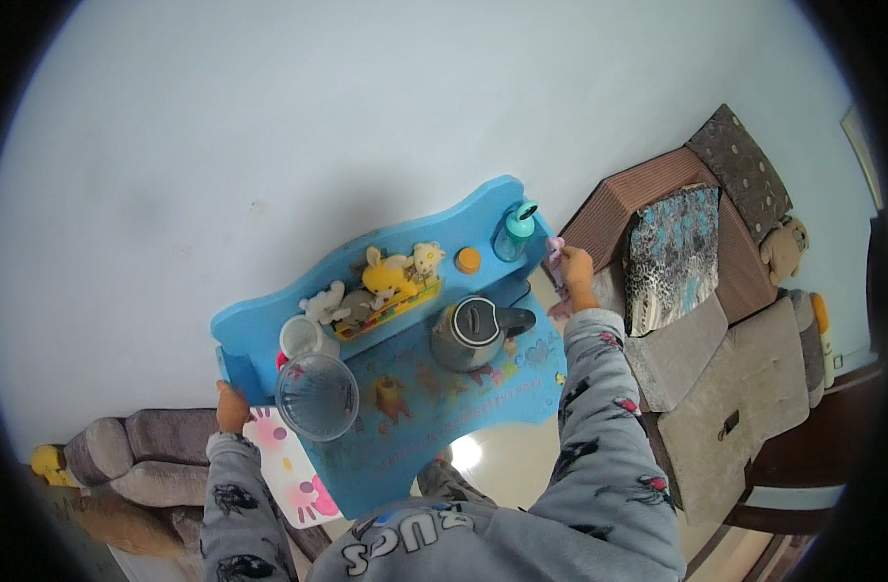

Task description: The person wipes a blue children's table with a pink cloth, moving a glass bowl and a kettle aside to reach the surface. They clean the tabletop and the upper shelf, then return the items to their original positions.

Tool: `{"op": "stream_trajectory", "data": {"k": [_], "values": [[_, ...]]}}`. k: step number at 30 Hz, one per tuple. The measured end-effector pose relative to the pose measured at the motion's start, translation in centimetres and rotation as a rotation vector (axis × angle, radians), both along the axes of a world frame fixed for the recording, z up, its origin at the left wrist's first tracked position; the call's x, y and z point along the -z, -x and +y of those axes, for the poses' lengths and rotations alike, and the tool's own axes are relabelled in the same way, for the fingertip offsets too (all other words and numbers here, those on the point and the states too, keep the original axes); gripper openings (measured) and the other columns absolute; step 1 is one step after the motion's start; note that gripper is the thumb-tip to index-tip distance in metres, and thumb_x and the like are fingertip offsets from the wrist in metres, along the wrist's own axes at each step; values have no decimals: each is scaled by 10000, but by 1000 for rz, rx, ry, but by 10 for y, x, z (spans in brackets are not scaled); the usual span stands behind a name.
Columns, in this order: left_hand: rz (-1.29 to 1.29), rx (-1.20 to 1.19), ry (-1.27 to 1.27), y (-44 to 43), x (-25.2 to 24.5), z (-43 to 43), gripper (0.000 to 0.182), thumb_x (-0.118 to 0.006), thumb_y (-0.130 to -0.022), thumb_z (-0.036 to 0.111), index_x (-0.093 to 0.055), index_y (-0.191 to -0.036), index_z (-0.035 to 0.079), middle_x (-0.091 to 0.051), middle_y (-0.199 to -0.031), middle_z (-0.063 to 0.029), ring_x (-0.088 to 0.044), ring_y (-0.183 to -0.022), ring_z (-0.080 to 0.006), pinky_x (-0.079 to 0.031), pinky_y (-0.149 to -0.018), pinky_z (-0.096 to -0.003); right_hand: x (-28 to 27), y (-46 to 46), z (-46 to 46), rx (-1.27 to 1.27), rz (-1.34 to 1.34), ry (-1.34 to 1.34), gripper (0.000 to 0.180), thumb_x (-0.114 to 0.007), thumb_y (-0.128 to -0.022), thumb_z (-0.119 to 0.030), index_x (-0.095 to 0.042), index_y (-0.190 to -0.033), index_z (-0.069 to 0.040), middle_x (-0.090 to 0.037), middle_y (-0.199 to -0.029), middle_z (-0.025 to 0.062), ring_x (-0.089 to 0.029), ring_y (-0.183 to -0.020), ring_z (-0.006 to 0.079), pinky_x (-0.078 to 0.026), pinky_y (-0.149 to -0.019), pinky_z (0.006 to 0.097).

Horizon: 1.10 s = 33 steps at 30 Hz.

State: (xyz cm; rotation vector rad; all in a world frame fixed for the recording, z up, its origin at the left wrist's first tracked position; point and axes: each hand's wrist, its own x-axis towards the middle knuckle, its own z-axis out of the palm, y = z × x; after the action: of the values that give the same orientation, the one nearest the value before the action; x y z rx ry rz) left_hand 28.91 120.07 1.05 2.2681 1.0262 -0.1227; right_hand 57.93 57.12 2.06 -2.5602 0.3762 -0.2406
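A blue child's desk (429,415) with a raised back shelf stands against the wall. My left hand (233,407) grips the shelf's left end panel. At the right end, my right hand (577,269) holds a small pink plush toy (554,251) by the shelf's edge. An electric kettle (469,335) stands on the desktop. A clear plastic bowl (317,396) is at the left, overlapping a white cup (302,336) in view. On the shelf are a yellow basket (389,311) of soft toys, an orange-lidded jar (468,260) and a teal-topped bottle (515,233).
A brown sofa (171,436) is at the left, with a pink and white board (284,458) beside the desk. At the right are a grey sofa seat (735,371), a patterned cushion (674,258) and a brown plush toy (784,247). The wall (342,109) rises behind the desk.
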Motion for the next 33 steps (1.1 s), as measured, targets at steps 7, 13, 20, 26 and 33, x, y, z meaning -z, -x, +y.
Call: {"op": "stream_trajectory", "data": {"k": [7,13,20,26,33], "values": [[-12,10,56,3,20,17,266,-422,-897,143,-257,-1028,-19,-569,-696,-242,-564,-426,-328,-486,-359,-390,-26,68,26,-101,-241,-280,252,-563,-823,-89,-638,-1063,-77,-652,-939,129,-628,-851,284,-481,-757,349],[-18,26,22,1,11,14,274,-413,-891,171,-265,-1030,-14,-587,-725,-245,-593,-468,-337,-484,-373,-396,-14,146,86,-438,-375,191,225,-526,-831,-90,-630,-1027,-125,-609,-1016,106,-576,-910,311,-478,-779,406],[-28,58,25,-1,1,8,280,-413,-891,172,-278,-1036,-25,-597,-751,-253,-615,-522,-350,-499,-408,-393,-12,147,108,-172,-230,175,278,-520,-782,-62,-637,-1024,-132,-604,-1015,90,-546,-955,302,-468,-795,393],[-96,145,-17,0,39,34,290,-460,-885,181,-298,-1024,-15,-588,-792,-244,-625,-563,-340,-506,-430,-391,3,192,175,-187,-448,157,262,-532,-803,-61,-635,-1038,-113,-597,-1040,112,-540,-930,315,-459,-804,386],[-174,-22,512,44,2,5,423,-499,-895,246,-294,-1161,-11,-530,-944,-197,-623,-576,-257,-494,-415,-335,-28,206,138,-342,-307,95,230,-529,-816,-98,-637,-1020,-112,-608,-995,103,-564,-925,304,-462,-799,389]]}}
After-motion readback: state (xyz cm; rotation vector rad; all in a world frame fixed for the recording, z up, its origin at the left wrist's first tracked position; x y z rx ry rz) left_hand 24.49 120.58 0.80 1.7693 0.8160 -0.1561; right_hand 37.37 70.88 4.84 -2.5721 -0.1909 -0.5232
